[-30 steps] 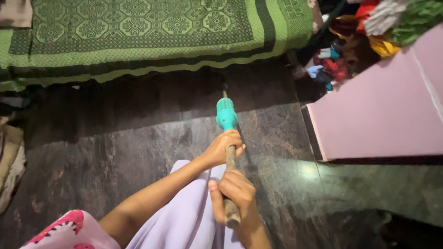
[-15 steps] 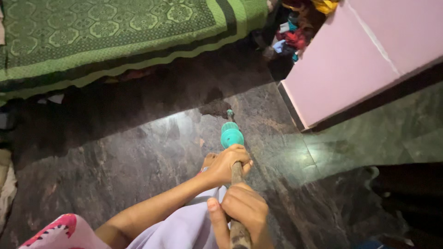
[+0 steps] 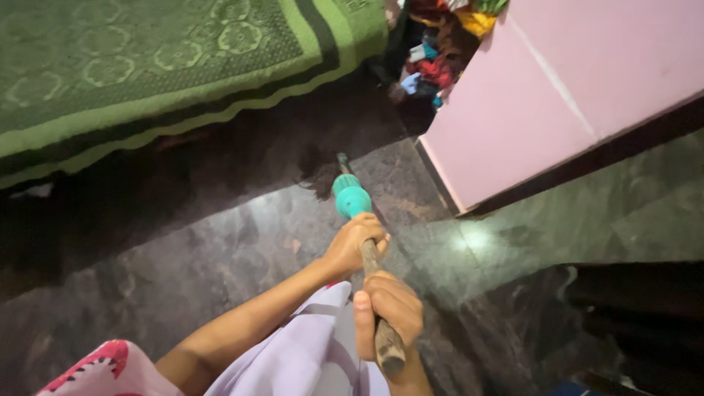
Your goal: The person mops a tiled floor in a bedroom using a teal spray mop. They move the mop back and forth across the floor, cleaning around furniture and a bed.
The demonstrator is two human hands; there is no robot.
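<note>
Both my hands grip a wooden stick handle [image 3: 370,260] that points away from me and down toward the dark stone floor [image 3: 220,242]. My left hand [image 3: 356,242] holds it higher up, just behind a teal plastic collar [image 3: 350,198]. My right hand [image 3: 392,308] is wrapped round the near end. Beyond the collar the dark head of the tool [image 3: 323,176] rests on the floor near the shadow under the bed; its shape is hard to make out.
A bed with a green patterned cover [image 3: 169,66] fills the upper left. A pink cabinet or wall panel [image 3: 557,88] stands at the right. A heap of coloured clothes [image 3: 440,51] lies between them. Lilac cloth [image 3: 293,359] covers my lap.
The view has swung so the bed sits further left and the pink panel looms larger. The tool head has shifted toward the gap near the bed's corner. Both hands keep their grip.
</note>
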